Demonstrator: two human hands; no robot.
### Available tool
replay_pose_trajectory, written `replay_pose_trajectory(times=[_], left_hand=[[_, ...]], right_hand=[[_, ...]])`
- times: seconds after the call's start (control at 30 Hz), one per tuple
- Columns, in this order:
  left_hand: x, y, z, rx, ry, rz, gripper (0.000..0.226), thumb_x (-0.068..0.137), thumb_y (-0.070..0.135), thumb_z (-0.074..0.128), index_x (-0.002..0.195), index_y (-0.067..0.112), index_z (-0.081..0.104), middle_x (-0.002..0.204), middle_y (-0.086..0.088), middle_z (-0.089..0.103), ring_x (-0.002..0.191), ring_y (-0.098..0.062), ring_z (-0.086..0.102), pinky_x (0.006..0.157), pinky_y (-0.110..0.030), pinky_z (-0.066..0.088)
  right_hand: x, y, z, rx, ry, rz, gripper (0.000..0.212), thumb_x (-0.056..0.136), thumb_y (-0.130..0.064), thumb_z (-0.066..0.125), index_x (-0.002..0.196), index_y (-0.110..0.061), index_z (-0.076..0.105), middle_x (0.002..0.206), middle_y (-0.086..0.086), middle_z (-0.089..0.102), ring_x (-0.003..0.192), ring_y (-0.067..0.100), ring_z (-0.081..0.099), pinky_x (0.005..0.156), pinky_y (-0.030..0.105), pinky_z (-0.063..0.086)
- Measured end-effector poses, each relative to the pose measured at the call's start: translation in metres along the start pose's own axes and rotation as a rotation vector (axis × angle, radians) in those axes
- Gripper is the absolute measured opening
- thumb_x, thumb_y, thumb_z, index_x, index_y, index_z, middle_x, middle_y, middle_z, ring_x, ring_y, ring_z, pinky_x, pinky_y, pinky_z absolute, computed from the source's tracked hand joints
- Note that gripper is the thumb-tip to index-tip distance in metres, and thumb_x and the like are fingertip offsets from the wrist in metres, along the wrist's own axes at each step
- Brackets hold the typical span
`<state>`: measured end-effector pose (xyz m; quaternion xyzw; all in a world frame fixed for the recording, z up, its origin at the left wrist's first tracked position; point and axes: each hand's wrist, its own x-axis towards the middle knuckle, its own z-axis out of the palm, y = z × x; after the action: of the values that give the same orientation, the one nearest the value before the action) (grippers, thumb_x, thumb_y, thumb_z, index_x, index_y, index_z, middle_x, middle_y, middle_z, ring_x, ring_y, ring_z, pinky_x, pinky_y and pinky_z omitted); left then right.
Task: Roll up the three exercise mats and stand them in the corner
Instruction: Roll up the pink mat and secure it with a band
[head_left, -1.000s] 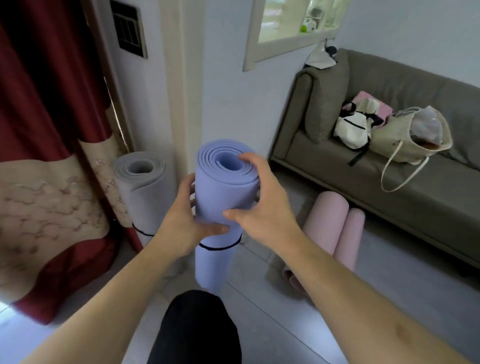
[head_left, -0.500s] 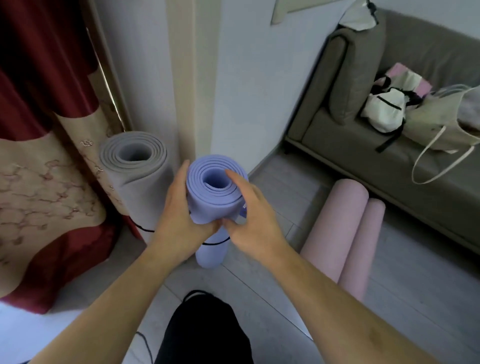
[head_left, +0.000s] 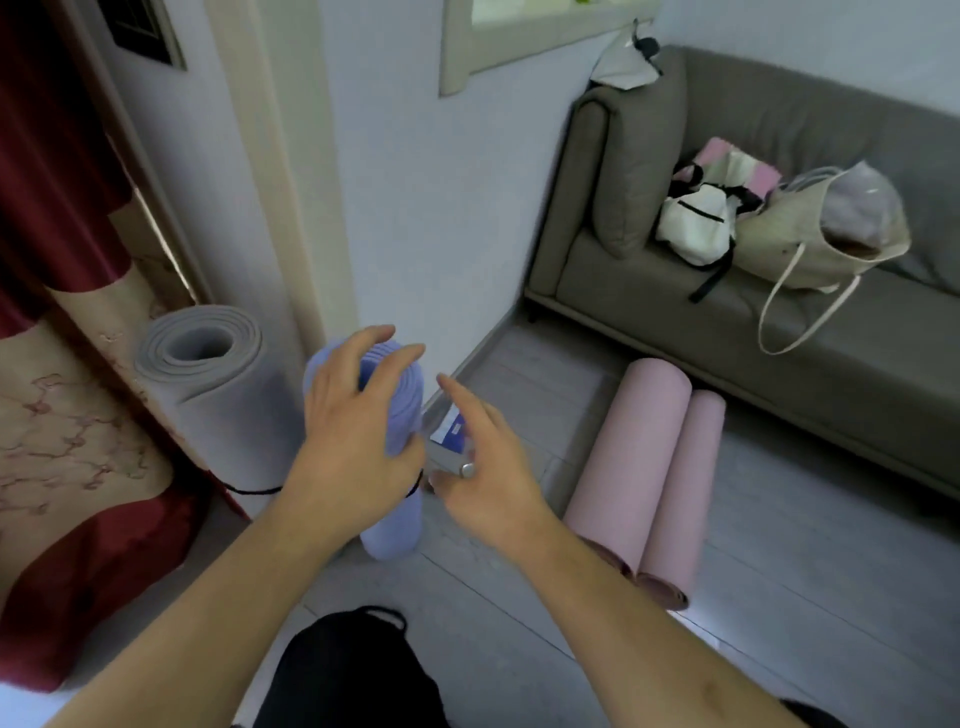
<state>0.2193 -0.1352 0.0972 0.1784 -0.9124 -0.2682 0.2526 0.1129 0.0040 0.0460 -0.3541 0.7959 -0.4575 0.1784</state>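
The rolled lilac foam mat (head_left: 390, 499) was stood upright on the floor by the wall corner, beside a rolled grey foam mat (head_left: 208, 384). It was touched near its top by the spread left hand (head_left: 353, 415), while the open right hand (head_left: 483, 467) held nothing. The light, springy, band-tied roll was judged best gripped round its upper end.

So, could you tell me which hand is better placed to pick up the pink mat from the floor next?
The right hand, probably. It is open, off the purple mat, and on the side where the pink mat lies flat. The left hand rests on the standing purple mat, farther from it.
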Motion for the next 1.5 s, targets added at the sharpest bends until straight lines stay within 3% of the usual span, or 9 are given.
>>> replay_pose_trajectory(times=[0.1,0.33,0.5,0.73,0.83,0.97,1.13,1.37,1.5], left_hand=[[0.004,0.034,0.028,-0.101,-0.059,0.07,0.061,0.081,0.002,0.079,0.135,0.022,0.061,0.148,0.009,0.042,0.136,-0.018,0.043,0.112,-0.022,0.031],[0.004,0.103,0.128,-0.22,-0.246,0.15,0.045,0.088,0.0,0.071,0.123,0.025,0.062,0.128,0.015,0.05,0.118,-0.009,0.053,0.097,-0.026,0.047],[0.013,0.126,0.203,-0.227,-0.372,0.118,0.042,0.09,0.003,0.068,0.118,0.033,0.062,0.121,0.021,0.054,0.112,-0.001,0.055,0.09,-0.005,0.037],[0.042,0.119,0.292,-0.262,-0.457,0.064,0.034,0.093,0.005,0.067,0.116,0.03,0.067,0.117,0.02,0.06,0.11,0.003,0.057,0.091,-0.011,0.044],[0.056,0.11,0.312,-0.243,-0.508,0.068,0.034,0.095,0.007,0.067,0.118,0.032,0.067,0.118,0.022,0.06,0.113,0.006,0.056,0.091,-0.008,0.042],[0.069,0.102,0.33,-0.227,-0.542,0.038,0.034,0.097,0.008,0.065,0.12,0.033,0.067,0.118,0.026,0.059,0.114,0.008,0.053,0.086,-0.004,0.041],[0.071,0.101,0.344,-0.206,-0.53,-0.029,0.035,0.095,0.005,0.067,0.118,0.032,0.068,0.114,0.024,0.061,0.11,0.008,0.055,0.081,-0.005,0.044],[0.065,0.126,0.337,-0.309,-0.537,-0.231,0.034,0.094,0.002,0.067,0.111,0.031,0.069,0.11,0.016,0.067,0.095,0.006,0.062,0.077,-0.008,0.051],[0.057,0.151,0.312,-0.325,-0.536,-0.343,0.03,0.092,0.004,0.068,0.104,0.031,0.07,0.103,0.012,0.072,0.088,0.003,0.066,0.079,-0.019,0.056]], right_hand=[[-0.028,0.03,-0.037,-0.013,0.049,0.091,0.088,0.09,-0.003,0.069,0.157,-0.05,0.037,0.134,-0.016,0.044,0.119,-0.001,0.051,0.095,0.018,0.049],[-0.091,0.146,-0.109,-0.037,0.13,0.465,0.064,0.085,-0.012,0.063,0.142,-0.039,0.054,0.127,-0.006,0.045,0.099,0.011,0.064,0.077,0.022,0.055],[-0.105,0.248,-0.121,0.224,0.311,0.895,0.019,0.086,-0.024,0.069,0.102,-0.027,0.059,0.11,0.007,0.071,0.095,0.029,0.07,0.083,0.047,0.062],[-0.091,0.371,-0.11,0.851,0.534,1.32,0.017,0.105,-0.013,0.052,0.115,-0.005,0.063,0.095,0.021,0.063,0.072,0.033,0.064,0.067,0.043,0.062],[-0.077,0.411,-0.094,1.133,0.683,1.31,0.017,0.11,-0.023,0.053,0.115,-0.009,0.06,0.096,0.02,0.06,0.072,0.033,0.062,0.066,0.049,0.059],[-0.049,0.444,-0.092,1.595,0.982,1.152,0.013,0.108,-0.019,0.06,0.112,-0.007,0.06,0.108,0.02,0.064,0.101,0.042,0.063,0.097,0.07,0.05],[-0.029,0.444,-0.108,1.467,1.176,1.173,0.035,0.094,0.002,0.074,0.127,0.003,0.063,0.113,0.018,0.073,0.09,0.031,0.071,0.048,0.037,0.06],[-0.023,0.354,-0.189,1.547,1.17,0.916,0.02,0.09,0.009,0.072,0.109,0.005,0.066,0.107,0.02,0.071,0.095,0.035,0.068,0.079,0.047,0.06],[-0.028,0.284,-0.241,1.5,1.141,0.777,0.027,0.089,0.007,0.073,0.115,0.006,0.068,0.105,0.021,0.074,0.09,0.034,0.071,0.058,0.04,0.06]])
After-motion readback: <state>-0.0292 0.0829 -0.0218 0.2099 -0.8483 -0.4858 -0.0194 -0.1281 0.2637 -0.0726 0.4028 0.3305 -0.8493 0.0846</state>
